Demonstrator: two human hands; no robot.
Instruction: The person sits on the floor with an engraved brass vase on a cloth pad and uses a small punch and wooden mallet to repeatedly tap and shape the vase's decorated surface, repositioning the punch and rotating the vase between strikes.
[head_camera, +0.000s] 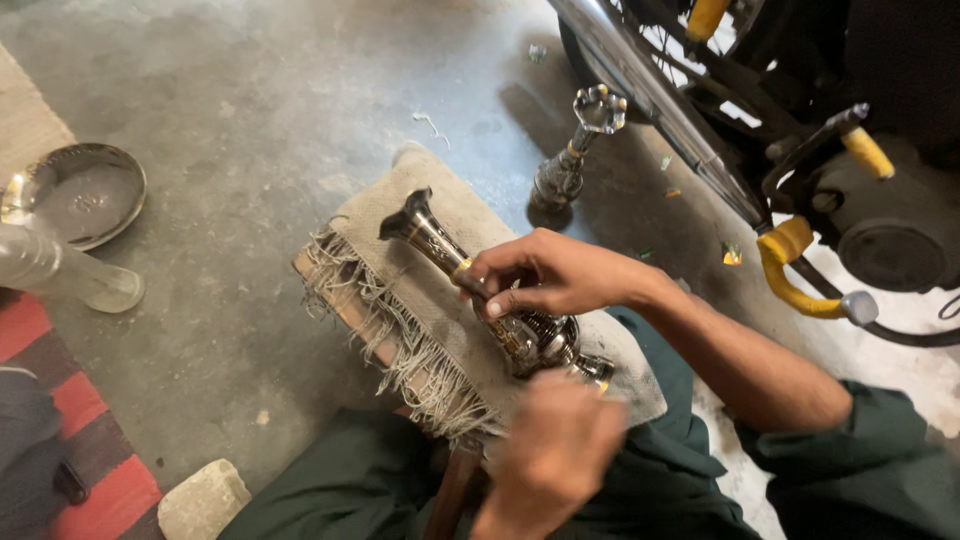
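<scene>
Lying slantwise on a frayed cloth over a wooden block, the metal stem is pinched mid-length by the right hand. The left hand closes at its near end; its grip is blurred. A second stem stands farther away.

Dark silver-and-gold engraved stem under right hand; beige frayed cloth beneath; red-black striped mat far left of the hands.
</scene>
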